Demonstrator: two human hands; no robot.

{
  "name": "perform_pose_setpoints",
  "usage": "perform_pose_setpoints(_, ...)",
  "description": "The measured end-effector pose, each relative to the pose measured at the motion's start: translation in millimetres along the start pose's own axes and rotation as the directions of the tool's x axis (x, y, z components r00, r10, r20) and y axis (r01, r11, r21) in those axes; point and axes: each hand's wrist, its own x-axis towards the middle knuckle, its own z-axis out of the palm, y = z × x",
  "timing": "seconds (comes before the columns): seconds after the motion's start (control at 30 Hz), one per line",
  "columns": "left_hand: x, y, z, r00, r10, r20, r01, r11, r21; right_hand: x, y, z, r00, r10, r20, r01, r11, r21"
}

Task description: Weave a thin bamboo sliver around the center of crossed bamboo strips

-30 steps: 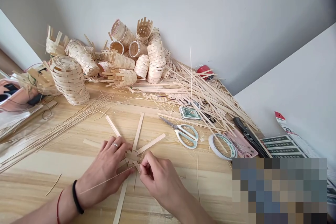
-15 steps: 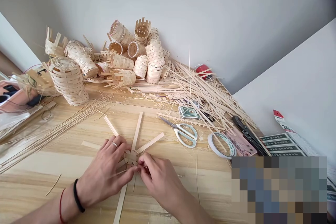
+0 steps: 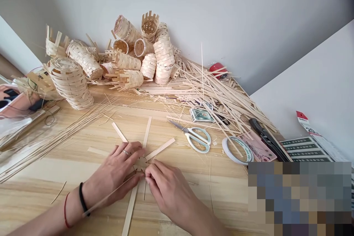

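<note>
A small round woven basket base [image 3: 141, 163] lies on the wooden table, its flat wood strips [image 3: 147, 129] spreading out like spokes. My left hand [image 3: 114, 171], with a ring and wristbands, grips the base from the left, fingers bent over it and thumb at its near edge. At the right edge of the base, my right hand [image 3: 170, 188] is closed in a pinch, apparently on a thin weaving strand. That thin strand [image 3: 106, 195] crosses over my left hand and wrist; its pinched part is hidden by my fingertips.
Finished and half-woven baskets [image 3: 128, 61] are heaped at the back. White-handled scissors [image 3: 197, 139], a tape roll [image 3: 238, 150] and a small green box [image 3: 201, 115] lie to the right. Loose strips [image 3: 229, 99] sprawl behind them; thin strands [image 3: 63, 134] lie at left.
The thin strand now stretches across my left hand and wrist toward the lower left. My left fingers have shifted slightly over the base, and the view has moved a little.
</note>
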Motion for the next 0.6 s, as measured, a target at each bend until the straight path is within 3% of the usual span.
perform_pose_setpoints(0.17,-2.3,-11.3,-14.6,0.997,0.079,0.02,-0.076,0.989,-0.126,-2.1,3.3,2.7,0.999,0.042,-0.02,-0.041,0.997,0.071)
perform_pose_setpoints(0.37,-1.1,-9.3,-20.1,0.997,0.071,0.006,-0.07,0.987,-0.143,-4.3,5.8,6.1,0.997,0.062,-0.049,-0.056,0.991,0.124)
perform_pose_setpoints(0.6,-3.7,-3.0,-10.2,0.993,0.077,0.093,-0.084,0.993,0.079,-2.5,4.9,6.3,0.998,0.018,-0.052,-0.015,0.998,0.063)
